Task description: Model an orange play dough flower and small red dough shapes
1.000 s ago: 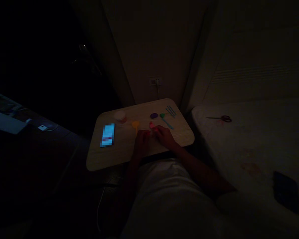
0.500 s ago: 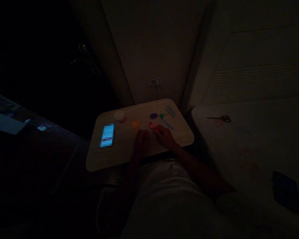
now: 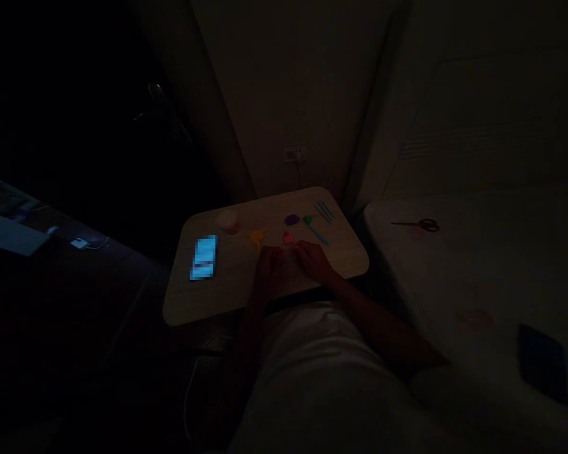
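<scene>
Both of my hands are over the near side of a small light wood table [image 3: 227,296], in very dim light. My left hand [image 3: 267,263] is curled, with a reddish spot at its fingertips that I cannot identify. Opposite it, my right hand [image 3: 313,260] has its fingers bent together; whatever they hold is too dark to make out. A pink-red lump [image 3: 288,238] lies just beyond the fingertips. Beside my left hand is an orange piece [image 3: 257,237] with a round top and a narrow stem. Farther back are a purple lump [image 3: 292,219] and a green lump [image 3: 308,219] touching a blue strip [image 3: 319,235].
Thin bluish sticks [image 3: 324,212] lie at the table's back right. A lidded tub [image 3: 228,221] and a lit phone [image 3: 204,257] are on the left. Scissors [image 3: 421,224] and a dark flat object [image 3: 543,364] rest on the pale surface at right. A plugged wall socket [image 3: 295,154] is behind.
The picture has grown darker. My right fingertips have drawn slightly back to the right, away from the pink-red lump. My left hand stays in nearly the same place.
</scene>
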Available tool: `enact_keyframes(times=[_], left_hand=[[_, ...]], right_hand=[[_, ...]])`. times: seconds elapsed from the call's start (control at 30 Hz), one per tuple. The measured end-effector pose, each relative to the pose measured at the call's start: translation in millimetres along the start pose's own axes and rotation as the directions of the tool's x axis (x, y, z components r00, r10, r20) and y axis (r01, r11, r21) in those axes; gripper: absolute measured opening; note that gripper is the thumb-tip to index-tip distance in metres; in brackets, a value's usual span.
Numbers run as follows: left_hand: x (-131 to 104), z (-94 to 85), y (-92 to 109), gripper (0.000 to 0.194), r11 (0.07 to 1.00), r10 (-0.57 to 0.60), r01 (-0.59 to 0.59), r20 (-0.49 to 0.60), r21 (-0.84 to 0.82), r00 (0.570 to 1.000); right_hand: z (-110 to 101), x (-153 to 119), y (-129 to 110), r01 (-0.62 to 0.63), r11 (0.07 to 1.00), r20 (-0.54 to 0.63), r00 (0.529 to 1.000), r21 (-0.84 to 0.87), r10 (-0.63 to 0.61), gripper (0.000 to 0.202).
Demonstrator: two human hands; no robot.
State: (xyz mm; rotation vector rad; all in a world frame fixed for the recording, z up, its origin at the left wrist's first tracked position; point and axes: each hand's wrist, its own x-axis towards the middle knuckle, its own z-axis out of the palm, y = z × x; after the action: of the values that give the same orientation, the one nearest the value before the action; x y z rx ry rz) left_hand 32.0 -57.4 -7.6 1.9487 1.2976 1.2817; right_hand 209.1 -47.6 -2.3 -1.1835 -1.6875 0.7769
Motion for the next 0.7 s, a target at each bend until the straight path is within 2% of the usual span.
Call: enact_keyframes(times=[0.17, 0.4, 0.57, 0.7], left_hand=[[-1, -1.9, 6, 0.015, 0.999, -0.038, 0.038, 0.034, 0.008, 0.999], [0, -2.3, 10, 0.01, 0.997, -0.073, 0.073, 0.069, -0.002, 0.995], [-1, -2.8, 11, 0.011, 0.992, -0.123, 0.123, 0.075, 0.008, 0.99], [-2, -3.2, 12, 0.014, 0.987, -0.156, 0.158, 0.063, -0.016, 0.986]], right_hand=[[2, 1, 3, 0.01, 0.999, 0.016, 1.0, -0.036, -0.009, 0.044], [4, 2, 6, 0.072, 0.996, -0.101, 0.993, 0.056, -0.066, 0.024], [3, 1, 4, 0.143, 0.983, -0.096, 0.987, 0.112, -0.132, 0.023], [3, 1, 6, 0.105, 0.989, -0.077, 0.992, 0.102, -0.097, 0.025]])
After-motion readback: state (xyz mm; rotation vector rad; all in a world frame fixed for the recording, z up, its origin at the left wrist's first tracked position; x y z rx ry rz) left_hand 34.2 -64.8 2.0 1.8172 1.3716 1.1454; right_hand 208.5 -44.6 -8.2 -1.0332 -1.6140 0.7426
